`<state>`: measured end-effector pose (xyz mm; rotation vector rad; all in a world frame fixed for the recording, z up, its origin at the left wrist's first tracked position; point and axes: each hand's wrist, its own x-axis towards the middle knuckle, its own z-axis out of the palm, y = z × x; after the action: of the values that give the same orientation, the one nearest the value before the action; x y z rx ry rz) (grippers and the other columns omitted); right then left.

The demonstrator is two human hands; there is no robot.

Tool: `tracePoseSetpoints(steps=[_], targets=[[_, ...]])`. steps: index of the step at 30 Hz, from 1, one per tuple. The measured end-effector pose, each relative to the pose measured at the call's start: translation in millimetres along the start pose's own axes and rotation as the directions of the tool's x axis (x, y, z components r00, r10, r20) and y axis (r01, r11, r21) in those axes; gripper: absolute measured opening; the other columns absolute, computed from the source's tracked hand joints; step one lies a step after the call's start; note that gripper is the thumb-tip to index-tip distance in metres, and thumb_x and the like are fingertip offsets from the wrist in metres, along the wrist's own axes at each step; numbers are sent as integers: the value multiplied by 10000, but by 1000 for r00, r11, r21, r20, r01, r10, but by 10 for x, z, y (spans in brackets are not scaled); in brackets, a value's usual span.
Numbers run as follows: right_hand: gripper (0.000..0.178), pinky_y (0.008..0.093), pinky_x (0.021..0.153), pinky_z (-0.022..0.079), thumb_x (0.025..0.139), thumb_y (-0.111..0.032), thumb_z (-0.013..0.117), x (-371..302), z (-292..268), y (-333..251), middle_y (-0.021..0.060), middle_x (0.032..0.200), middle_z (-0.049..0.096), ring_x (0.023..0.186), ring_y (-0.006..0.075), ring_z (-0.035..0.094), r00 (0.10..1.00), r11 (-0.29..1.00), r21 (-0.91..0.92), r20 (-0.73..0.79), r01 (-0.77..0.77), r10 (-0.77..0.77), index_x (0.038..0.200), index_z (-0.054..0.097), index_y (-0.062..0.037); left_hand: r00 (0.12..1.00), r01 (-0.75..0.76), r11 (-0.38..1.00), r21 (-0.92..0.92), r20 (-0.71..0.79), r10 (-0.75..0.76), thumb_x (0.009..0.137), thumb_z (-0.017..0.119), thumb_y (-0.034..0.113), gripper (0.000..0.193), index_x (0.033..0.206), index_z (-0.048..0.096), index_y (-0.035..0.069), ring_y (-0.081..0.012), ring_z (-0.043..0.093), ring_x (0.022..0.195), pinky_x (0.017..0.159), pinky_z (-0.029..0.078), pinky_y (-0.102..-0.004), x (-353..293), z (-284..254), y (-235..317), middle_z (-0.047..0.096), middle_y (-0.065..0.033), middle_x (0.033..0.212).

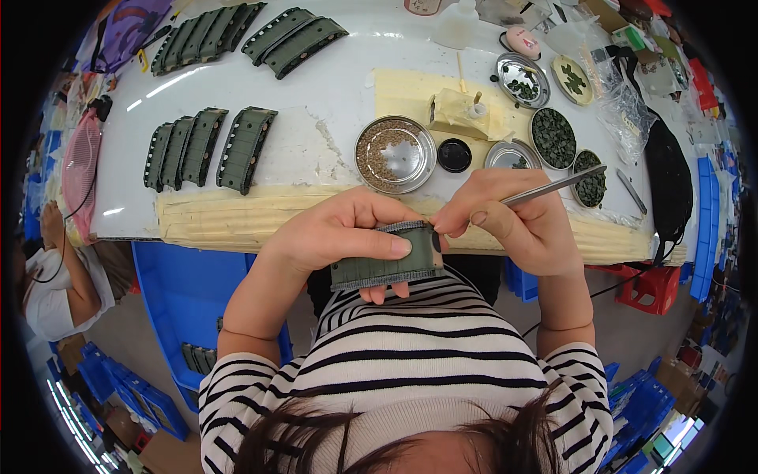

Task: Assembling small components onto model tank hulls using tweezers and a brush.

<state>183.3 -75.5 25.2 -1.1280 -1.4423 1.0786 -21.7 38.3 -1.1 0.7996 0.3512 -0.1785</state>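
Note:
My left hand (347, 231) grips a dark green, curved plastic part (387, 261) with ribbed edges, the thumb on its face and fingertips showing below it. Held in front of my striped shirt, the part hangs just off the table's padded edge. My right hand (525, 221) is closed around slim metal tweezers (557, 182), which point up to the right, away from the part. Its thumb and forefinger pinch at the part's upper right corner; whatever is between those fingertips is too small to make out.
Beyond my hands stand a round metal dish of small brass-coloured pieces (387, 150), a black lid (454, 156) and dishes of dark green bits (553, 138). Similar green parts (246, 148) lie in rows at left. A blue bin (178, 292) sits below the table; another person's arm (75, 276) shows far left.

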Motion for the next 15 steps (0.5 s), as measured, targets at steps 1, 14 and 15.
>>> tracePoseSetpoints(steps=[1,14,15], targets=[[191,291,627,491,878,-81,552,-4,4,7,126,773,678,675,190,629,1000,1000,-10,-3,5,-5,815,681,44,1000,-1,1000,-4,7,1,877,608,116,367,1178,562,-88,-166,681,663,512,573,-245,-2,1,5,675,-147,911],[105,282,624,485,847,-59,622,-5,-71,8,103,813,679,694,181,631,985,986,-70,97,149,-142,859,696,15,998,-67,998,16,14,66,814,603,115,388,1106,572,-139,-232,694,647,471,578,-260,-9,10,-17,669,-211,891],[125,287,634,490,853,-79,623,-6,-75,13,110,824,683,705,186,637,983,983,-70,92,167,-161,867,696,20,996,-85,996,6,23,85,819,599,117,394,1116,563,-139,-237,694,649,472,579,-265,-7,13,-13,667,-212,897]])
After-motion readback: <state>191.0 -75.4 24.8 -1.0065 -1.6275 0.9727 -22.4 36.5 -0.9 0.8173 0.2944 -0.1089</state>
